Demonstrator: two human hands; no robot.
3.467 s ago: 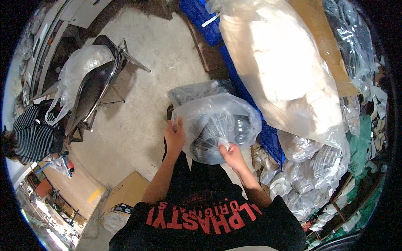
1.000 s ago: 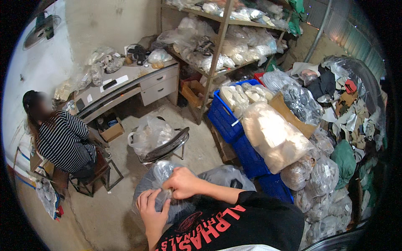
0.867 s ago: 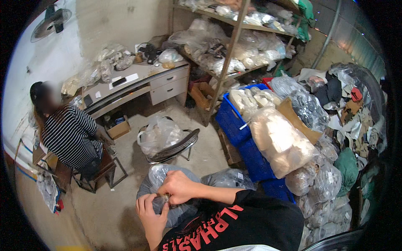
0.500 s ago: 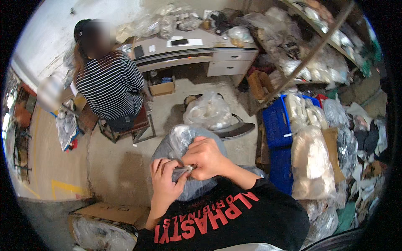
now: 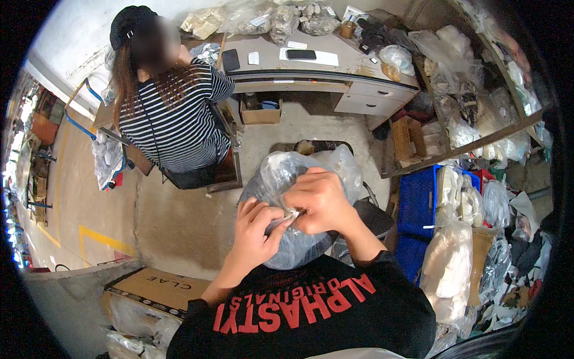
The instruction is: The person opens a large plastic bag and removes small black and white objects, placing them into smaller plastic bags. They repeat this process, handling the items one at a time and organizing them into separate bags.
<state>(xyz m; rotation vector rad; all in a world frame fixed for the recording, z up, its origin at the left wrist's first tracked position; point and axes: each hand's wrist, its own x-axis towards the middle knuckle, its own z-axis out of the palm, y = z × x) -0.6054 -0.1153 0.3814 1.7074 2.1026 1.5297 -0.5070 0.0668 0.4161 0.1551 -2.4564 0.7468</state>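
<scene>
Both close together, left hand [image 5: 254, 232] and right hand [image 5: 320, 200] pinch the gathered neck [image 5: 290, 215] of a bulging, translucent grey plastic bag [image 5: 298, 246] just beneath them. Presumably that's keeping it closed!

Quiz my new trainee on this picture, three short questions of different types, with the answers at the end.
1. True or false: the left hand and the right hand are both gripping the translucent greyish plastic bag.

2. On which side of the bag do the blue plastic crates stand?
a) left
b) right
c) directly beneath

3. Fill in: the flat black rectangular phone lies on a ____ paper sheet on the grey desk.

Key: 1 true; 2 b; 3 white.
</scene>
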